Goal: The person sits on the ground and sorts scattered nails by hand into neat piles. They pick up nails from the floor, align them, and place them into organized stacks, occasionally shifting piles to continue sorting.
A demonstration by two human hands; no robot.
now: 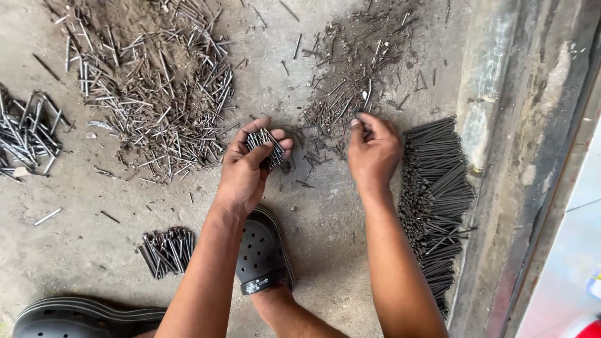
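Observation:
My left hand holds a small bundle of dark nails upright between thumb and fingers, above the concrete floor. My right hand reaches into a loose scatter of dark nails, with its fingertips pinching at one nail. A tidy row of long dark nails lies just right of my right wrist, along the step's edge.
A large heap of mixed nails spreads at the upper left. Smaller sorted bunches lie at the far left and lower left. A black clog is under my left arm, another at the bottom left. A concrete step runs along the right.

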